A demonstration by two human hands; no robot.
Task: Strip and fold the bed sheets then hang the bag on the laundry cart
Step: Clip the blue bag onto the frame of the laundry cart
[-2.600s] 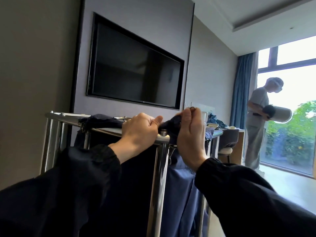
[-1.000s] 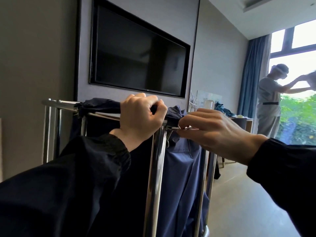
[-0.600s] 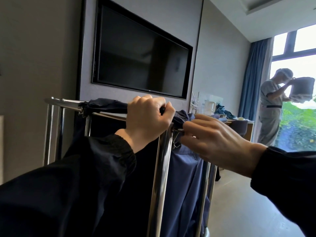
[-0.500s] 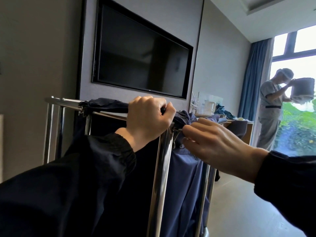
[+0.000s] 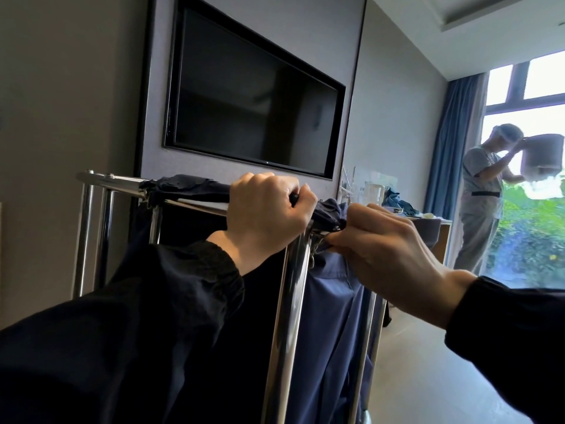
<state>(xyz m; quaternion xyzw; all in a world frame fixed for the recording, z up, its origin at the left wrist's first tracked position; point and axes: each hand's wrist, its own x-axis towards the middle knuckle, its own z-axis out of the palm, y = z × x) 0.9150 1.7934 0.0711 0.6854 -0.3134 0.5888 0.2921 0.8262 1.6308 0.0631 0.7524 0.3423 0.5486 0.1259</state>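
Just lately the right hand [image 5: 388, 252] has dropped from above the rail to the corner, side-on, under the top bar. Its thumb and forefingers pinch bag cloth and what looks like a small metal clip against the post; the exact hold is hidden by the knuckles. The left hand [image 5: 266, 209] is a fist wrapped over the top rail of the laundry cart [image 5: 286, 316], trapping the hem, and has hardly moved in the last half-second.

Judgement: last step in hand, with this corner being fastened. The far corner is already draped over the rail.

The bag [image 5: 331, 316] is slack navy-blue cloth. It hangs in long folds inside the chrome frame and bunches at the near corner. No sheets in view.

Beyond, a second person [image 5: 480, 194] lifts a bin [image 5: 541, 154].
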